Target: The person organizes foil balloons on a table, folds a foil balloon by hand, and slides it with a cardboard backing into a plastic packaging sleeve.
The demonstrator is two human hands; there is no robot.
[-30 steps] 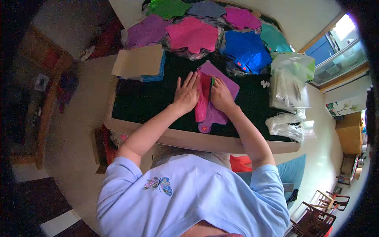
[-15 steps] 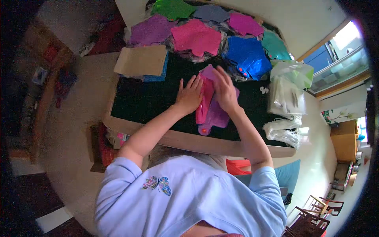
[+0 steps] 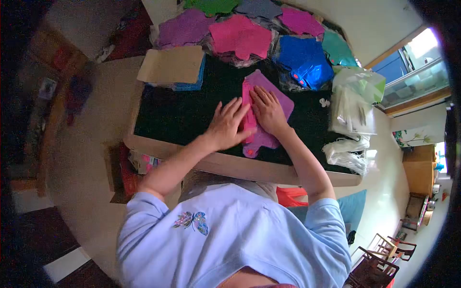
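Observation:
A flat purple felt-like piece (image 3: 279, 98) with angular edges lies on the dark green table cover. At its lower tab sits a small red-orange dot (image 3: 250, 152). Along its left side runs a narrow pink folded strip (image 3: 246, 90), partly covered by my hands. My right hand (image 3: 268, 113) rests flat on the purple piece, fingertips at the strip's edge. Fingers spread, my left hand (image 3: 224, 127) is at the strip's left side, with its thumb reaching across the lower part.
Behind are stacks of coloured pieces, including pink (image 3: 240, 38), purple (image 3: 185, 29) and shiny blue (image 3: 305, 62) ones. Cardboard sheets (image 3: 170, 66) lie on a blue stack at left. Clear plastic bags (image 3: 353, 113) and white string (image 3: 345, 154) sit at right.
The pink part has become a narrower strip, showing more purple. My right hand has shifted down and left onto the piece; my left hand has moved slightly toward me with its thumb out.

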